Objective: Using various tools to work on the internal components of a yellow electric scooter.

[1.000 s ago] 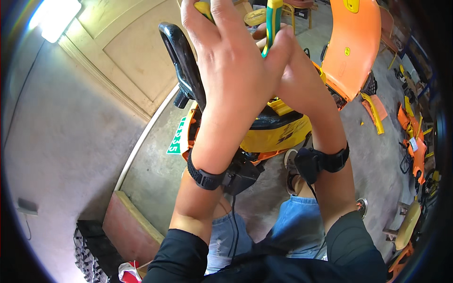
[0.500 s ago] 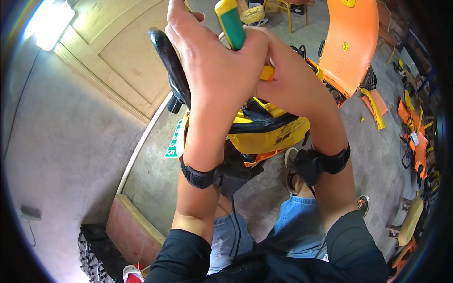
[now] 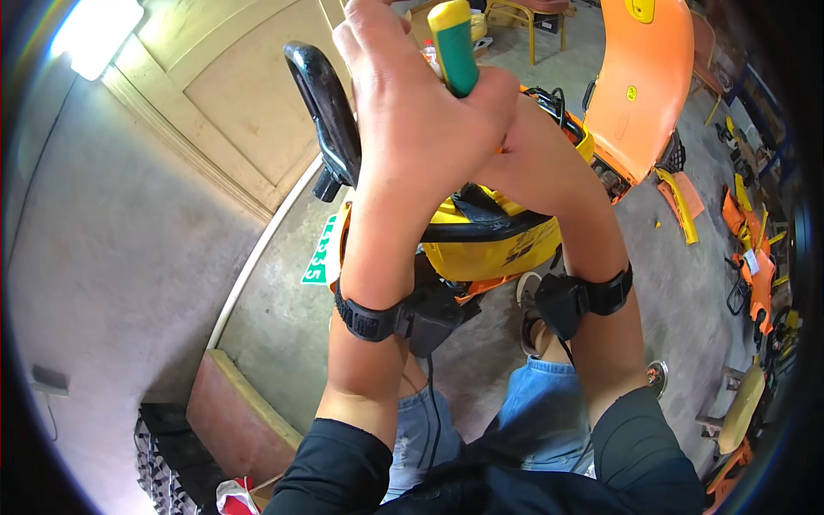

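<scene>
Left hand (image 3: 421,112) clamps green-and-yellow plastic screwdriver handle (image 3: 452,43) above yellow ride-on machine (image 3: 489,245); right hand hidden, grip unclear. Work looks mid-way.

A concrete floor (image 3: 687,283) carries a yellow ride-on toy (image 3: 489,245), orange plastic parts (image 3: 678,202) and a brick step (image 3: 236,412).

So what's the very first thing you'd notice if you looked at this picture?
Right up close at the top middle, the person's left hand is wrapped round a green-and-yellow plastic tool handle, with the right hand tucked mostly behind it. Just below sits a bright yellow ride-on machine with a black curved handlebar, and a tall orange plastic panel stands at the upper right.
</scene>
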Action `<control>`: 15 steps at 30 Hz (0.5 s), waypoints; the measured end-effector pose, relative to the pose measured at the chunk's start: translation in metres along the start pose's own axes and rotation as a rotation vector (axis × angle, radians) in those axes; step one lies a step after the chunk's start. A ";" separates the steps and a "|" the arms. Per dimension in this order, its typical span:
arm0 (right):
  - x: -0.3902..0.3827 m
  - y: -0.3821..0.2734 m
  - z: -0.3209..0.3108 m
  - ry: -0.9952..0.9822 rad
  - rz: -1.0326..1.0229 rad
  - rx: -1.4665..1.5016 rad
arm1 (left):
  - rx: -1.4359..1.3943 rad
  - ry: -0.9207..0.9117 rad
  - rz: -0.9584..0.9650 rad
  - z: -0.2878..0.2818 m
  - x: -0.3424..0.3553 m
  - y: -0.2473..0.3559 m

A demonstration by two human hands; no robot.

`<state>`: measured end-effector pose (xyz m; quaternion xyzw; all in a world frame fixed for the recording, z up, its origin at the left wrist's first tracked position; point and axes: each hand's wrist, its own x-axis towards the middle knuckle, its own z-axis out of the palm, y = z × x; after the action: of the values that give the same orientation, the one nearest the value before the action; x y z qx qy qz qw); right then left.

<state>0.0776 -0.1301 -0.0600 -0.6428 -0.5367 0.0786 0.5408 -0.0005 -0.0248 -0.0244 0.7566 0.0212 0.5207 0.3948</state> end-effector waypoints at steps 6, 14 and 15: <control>0.004 0.006 0.002 -0.018 -0.044 0.006 | -0.110 -0.211 -0.028 -0.007 0.000 -0.012; 0.005 -0.004 -0.001 -0.040 -0.044 0.005 | -0.329 -0.278 0.204 -0.002 0.008 -0.031; 0.004 -0.005 -0.001 -0.022 0.003 0.063 | -0.341 -0.292 0.187 -0.003 0.006 -0.028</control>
<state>0.0763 -0.1283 -0.0538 -0.6253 -0.5390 0.1031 0.5549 0.0104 -0.0009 -0.0368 0.7449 -0.1946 0.4362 0.4658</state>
